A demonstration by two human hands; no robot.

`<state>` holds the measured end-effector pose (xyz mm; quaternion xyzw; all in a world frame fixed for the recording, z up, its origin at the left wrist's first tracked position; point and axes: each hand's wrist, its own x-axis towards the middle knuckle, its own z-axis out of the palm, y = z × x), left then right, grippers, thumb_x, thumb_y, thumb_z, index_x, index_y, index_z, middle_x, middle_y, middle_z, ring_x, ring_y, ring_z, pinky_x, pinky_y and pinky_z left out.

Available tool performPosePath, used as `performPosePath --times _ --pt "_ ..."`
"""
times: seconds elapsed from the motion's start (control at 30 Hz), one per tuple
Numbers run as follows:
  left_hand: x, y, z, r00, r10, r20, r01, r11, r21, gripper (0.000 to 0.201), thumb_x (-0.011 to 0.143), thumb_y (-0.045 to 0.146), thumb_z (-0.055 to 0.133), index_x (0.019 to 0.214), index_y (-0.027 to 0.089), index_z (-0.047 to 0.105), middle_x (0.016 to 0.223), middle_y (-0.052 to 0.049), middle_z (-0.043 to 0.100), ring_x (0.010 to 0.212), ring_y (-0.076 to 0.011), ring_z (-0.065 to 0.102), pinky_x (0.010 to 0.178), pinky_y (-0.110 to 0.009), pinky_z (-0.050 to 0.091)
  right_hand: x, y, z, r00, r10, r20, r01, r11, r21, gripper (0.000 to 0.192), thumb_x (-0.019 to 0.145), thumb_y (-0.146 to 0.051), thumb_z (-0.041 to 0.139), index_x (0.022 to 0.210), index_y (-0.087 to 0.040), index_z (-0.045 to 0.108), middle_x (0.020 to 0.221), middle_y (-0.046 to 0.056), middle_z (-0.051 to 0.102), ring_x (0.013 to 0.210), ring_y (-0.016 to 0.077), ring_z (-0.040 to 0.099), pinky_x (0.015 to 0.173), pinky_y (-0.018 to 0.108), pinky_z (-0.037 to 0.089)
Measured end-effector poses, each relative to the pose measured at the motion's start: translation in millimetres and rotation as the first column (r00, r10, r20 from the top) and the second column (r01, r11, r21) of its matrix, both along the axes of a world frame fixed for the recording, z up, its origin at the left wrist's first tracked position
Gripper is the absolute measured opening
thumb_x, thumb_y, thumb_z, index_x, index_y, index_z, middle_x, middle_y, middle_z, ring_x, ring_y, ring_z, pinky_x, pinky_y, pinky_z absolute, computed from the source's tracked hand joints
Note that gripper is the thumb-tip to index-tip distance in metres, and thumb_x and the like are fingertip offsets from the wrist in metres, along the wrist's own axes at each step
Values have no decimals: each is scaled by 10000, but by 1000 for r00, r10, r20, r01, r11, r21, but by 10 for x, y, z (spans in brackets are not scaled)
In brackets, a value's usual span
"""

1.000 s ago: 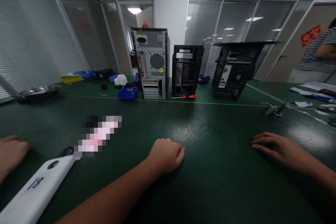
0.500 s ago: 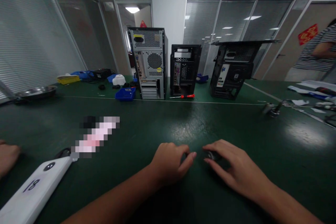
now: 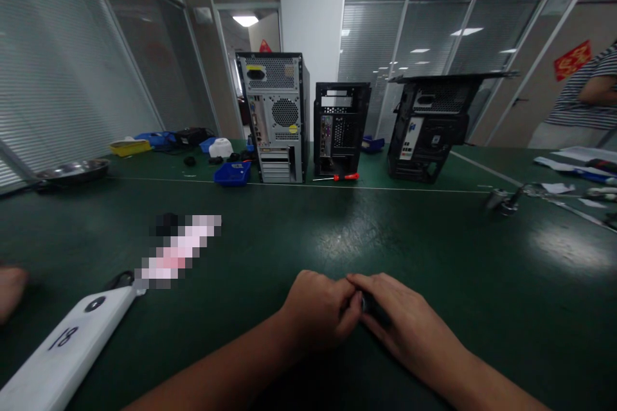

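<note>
Across it comes, the right hand (image 3: 402,311), gripping a small dark object (image 3: 375,309) just beside the left hand (image 3: 318,308); that one's curled, any hold hidden; well ahead of both, a red screwdriver (image 3: 347,177), then a black computer case (image 3: 360,131)

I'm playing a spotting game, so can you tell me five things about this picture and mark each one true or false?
1. The right hand holds a small dark thing. True.
2. The two hands are far apart. False: the left hand is right beside the other.
3. A red-handled screwdriver lies in front of the middle computer case. True.
4. That case stands alone. False: a left computer case and a right computer case flank it.
5. The white slab has 18 written on it. True.
</note>
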<state>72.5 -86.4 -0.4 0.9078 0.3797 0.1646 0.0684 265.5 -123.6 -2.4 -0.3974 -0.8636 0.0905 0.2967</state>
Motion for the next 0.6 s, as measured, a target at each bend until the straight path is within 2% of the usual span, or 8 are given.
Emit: performPosePath --times 0.13,0.23,0.3,0.43,0.6 --pt "-2 30 -5 996 88 29 -89 996 23 345 941 373 368 774 213 624 609 -12 633 541 -153 569 539 -284 340 63 58 14 1000 -20 23 19 998 62 501 934 -216 500 1418 -304 409 1163 51 665 1034 197 648 885 395 576" --pt "-29 76 1 976 193 98 -195 981 12 359 954 391 368 762 209 611 560 6 577 508 -135 526 524 -276 313 141 105 47 991 -130 2 129 985 114 436 947 -184 441 1375 -264 448 1217 87 623 1106 213 608 930 421 544" --pt "-41 100 6 961 228 155 -225 974 -33 315 948 413 407 833 215 624 536 29 547 495 -126 510 523 -265 307 178 112 76 982 -186 -24 188 974 124 413 945 -166 417 1351 -237 450 1195 110 602 1086 216 595 906 418 538" --pt "-40 95 -15 969 153 194 -140 987 -80 253 909 428 506 1006 242 646 523 56 525 472 -118 486 524 -248 302 158 66 108 992 -122 32 117 983 138 337 913 -150 451 1245 -199 481 1051 103 595 970 202 576 834 381 517" --pt "-46 77 -102 983 8 185 -6 1000 -11 229 870 438 574 947 261 698 544 43 565 502 -119 535 526 -240 296 72 42 60 976 -67 205 25 980 199 99 926 -211 509 1014 -199 551 909 58 594 831 191 539 743 360 453"
